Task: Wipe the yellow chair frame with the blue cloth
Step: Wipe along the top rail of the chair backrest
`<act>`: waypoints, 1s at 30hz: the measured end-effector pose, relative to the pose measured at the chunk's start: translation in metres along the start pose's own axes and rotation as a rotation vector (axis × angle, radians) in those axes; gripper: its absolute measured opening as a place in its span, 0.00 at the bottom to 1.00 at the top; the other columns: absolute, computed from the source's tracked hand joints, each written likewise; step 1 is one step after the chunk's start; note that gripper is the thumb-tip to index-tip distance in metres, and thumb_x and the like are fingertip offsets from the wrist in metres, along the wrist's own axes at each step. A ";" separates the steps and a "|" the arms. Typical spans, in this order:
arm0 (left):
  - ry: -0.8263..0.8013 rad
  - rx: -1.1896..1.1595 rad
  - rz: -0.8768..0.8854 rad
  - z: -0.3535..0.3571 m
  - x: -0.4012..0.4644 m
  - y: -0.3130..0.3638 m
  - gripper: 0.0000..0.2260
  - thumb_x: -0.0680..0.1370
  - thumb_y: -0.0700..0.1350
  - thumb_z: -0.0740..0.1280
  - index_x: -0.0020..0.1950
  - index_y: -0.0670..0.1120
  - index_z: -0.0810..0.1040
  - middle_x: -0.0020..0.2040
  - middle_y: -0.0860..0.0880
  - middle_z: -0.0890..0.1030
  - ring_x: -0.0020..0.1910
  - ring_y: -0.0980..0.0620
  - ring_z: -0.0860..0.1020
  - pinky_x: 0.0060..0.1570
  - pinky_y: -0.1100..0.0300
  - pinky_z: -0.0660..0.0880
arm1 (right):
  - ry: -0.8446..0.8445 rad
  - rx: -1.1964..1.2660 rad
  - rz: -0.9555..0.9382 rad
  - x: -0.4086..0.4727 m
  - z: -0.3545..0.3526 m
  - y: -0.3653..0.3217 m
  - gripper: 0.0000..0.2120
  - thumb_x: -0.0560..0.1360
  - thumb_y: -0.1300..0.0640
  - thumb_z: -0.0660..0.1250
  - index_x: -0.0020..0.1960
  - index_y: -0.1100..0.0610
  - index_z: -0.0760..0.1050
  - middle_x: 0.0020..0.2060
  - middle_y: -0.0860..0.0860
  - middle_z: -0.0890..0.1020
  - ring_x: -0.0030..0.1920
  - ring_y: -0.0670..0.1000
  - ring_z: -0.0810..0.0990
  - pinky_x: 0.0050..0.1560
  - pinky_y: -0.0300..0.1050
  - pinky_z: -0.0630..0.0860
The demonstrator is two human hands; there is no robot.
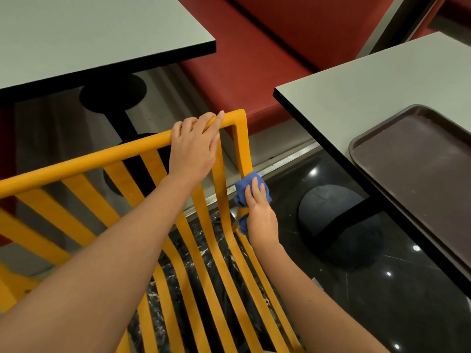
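Observation:
The yellow chair frame (pixel 102 155) fills the lower left and middle, its slatted back tilted toward me. My left hand (pixel 195 146) grips the top rail near its right corner. The blue cloth (pixel 244 193) is wrapped around the right side post, about halfway down. My right hand (pixel 260 212) holds the cloth against that post, fingers pressed over it. Part of the cloth hangs below the hand.
A grey table (pixel 89 39) stands at the upper left on a black pedestal. Another grey table (pixel 369 85) at the right carries a dark brown tray (pixel 420 161). A red bench seat (pixel 254 59) runs behind. The floor below is dark polished marble (pixel 356 301).

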State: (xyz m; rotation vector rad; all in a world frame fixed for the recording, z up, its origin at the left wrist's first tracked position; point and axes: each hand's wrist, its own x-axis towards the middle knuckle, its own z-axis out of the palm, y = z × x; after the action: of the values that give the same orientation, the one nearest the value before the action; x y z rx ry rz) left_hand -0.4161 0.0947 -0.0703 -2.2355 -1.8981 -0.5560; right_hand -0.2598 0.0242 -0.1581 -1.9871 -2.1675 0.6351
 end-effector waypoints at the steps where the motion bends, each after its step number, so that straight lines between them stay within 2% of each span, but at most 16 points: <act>1: 0.000 -0.002 0.001 0.000 0.000 0.000 0.19 0.81 0.46 0.53 0.73 0.51 0.61 0.67 0.48 0.70 0.62 0.44 0.69 0.62 0.49 0.61 | -0.026 -0.016 0.010 -0.004 0.000 0.003 0.33 0.77 0.69 0.58 0.76 0.59 0.46 0.76 0.54 0.43 0.76 0.55 0.41 0.72 0.47 0.57; 4: 0.013 -0.004 0.003 0.000 0.000 0.000 0.19 0.81 0.46 0.54 0.73 0.50 0.62 0.67 0.47 0.71 0.61 0.43 0.70 0.62 0.48 0.62 | -0.052 0.057 0.039 -0.004 -0.003 0.002 0.33 0.77 0.69 0.58 0.76 0.60 0.45 0.76 0.55 0.43 0.76 0.54 0.41 0.73 0.43 0.49; 5: 0.015 -0.003 0.003 0.000 0.000 0.000 0.19 0.81 0.46 0.54 0.73 0.50 0.62 0.66 0.47 0.71 0.61 0.43 0.70 0.61 0.48 0.62 | -0.015 0.090 0.038 -0.001 -0.004 -0.002 0.32 0.77 0.69 0.57 0.76 0.61 0.45 0.76 0.55 0.43 0.76 0.54 0.41 0.73 0.43 0.47; 9: 0.017 0.007 0.014 0.000 0.000 -0.001 0.20 0.80 0.46 0.53 0.73 0.50 0.63 0.66 0.48 0.71 0.60 0.44 0.71 0.61 0.48 0.63 | 0.180 0.321 -0.030 0.011 -0.004 -0.015 0.29 0.75 0.73 0.56 0.74 0.63 0.54 0.76 0.57 0.52 0.75 0.56 0.49 0.73 0.49 0.53; 12: -0.001 0.003 -0.001 0.000 0.000 0.000 0.19 0.81 0.46 0.53 0.73 0.50 0.62 0.67 0.48 0.71 0.61 0.44 0.70 0.62 0.49 0.61 | 0.139 0.083 -0.018 0.008 0.001 -0.010 0.34 0.75 0.72 0.58 0.76 0.60 0.47 0.76 0.56 0.44 0.76 0.56 0.41 0.71 0.47 0.59; 14: -0.008 0.000 -0.007 -0.001 0.000 0.001 0.19 0.81 0.46 0.53 0.73 0.51 0.61 0.67 0.48 0.70 0.62 0.45 0.69 0.63 0.49 0.61 | 0.047 -0.013 0.006 0.002 0.004 -0.002 0.33 0.77 0.69 0.57 0.76 0.59 0.43 0.76 0.55 0.41 0.75 0.55 0.39 0.73 0.46 0.57; 17: -0.012 -0.003 -0.007 -0.001 0.001 0.000 0.19 0.81 0.46 0.53 0.73 0.51 0.61 0.68 0.49 0.70 0.62 0.45 0.69 0.63 0.50 0.61 | -0.019 0.073 0.038 -0.001 -0.001 -0.001 0.31 0.78 0.68 0.56 0.76 0.61 0.45 0.76 0.56 0.43 0.76 0.54 0.42 0.74 0.47 0.51; 20: -0.006 0.000 -0.003 -0.001 0.001 0.000 0.19 0.81 0.46 0.53 0.73 0.51 0.62 0.67 0.49 0.70 0.61 0.45 0.70 0.61 0.50 0.62 | 0.154 0.231 -0.020 0.011 -0.010 -0.017 0.29 0.76 0.72 0.57 0.74 0.63 0.53 0.76 0.58 0.49 0.76 0.56 0.46 0.75 0.49 0.51; 23: 0.001 -0.004 0.004 0.000 0.001 -0.001 0.19 0.81 0.46 0.53 0.73 0.50 0.62 0.66 0.48 0.71 0.60 0.45 0.70 0.61 0.50 0.63 | 0.241 0.178 -0.050 0.026 -0.015 -0.028 0.32 0.74 0.74 0.59 0.75 0.63 0.53 0.76 0.57 0.48 0.76 0.55 0.44 0.73 0.46 0.52; 27: -0.010 -0.010 -0.014 -0.001 0.001 0.000 0.19 0.81 0.46 0.53 0.73 0.51 0.62 0.67 0.48 0.70 0.62 0.45 0.69 0.62 0.50 0.62 | 0.120 -0.010 0.001 0.011 0.000 -0.011 0.35 0.75 0.71 0.59 0.76 0.60 0.45 0.76 0.56 0.43 0.75 0.55 0.40 0.73 0.47 0.59; 30: -0.010 -0.019 -0.016 -0.001 0.001 0.001 0.19 0.81 0.46 0.54 0.73 0.51 0.62 0.67 0.49 0.70 0.62 0.45 0.69 0.62 0.49 0.61 | 0.017 -0.030 -0.005 -0.001 0.005 0.001 0.34 0.77 0.69 0.57 0.76 0.59 0.42 0.76 0.55 0.40 0.75 0.56 0.38 0.73 0.49 0.57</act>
State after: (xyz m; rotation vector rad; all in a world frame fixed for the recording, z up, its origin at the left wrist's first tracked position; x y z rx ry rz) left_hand -0.4153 0.0948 -0.0687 -2.2409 -1.9246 -0.5688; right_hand -0.2609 0.0223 -0.1627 -1.9940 -2.1842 0.5858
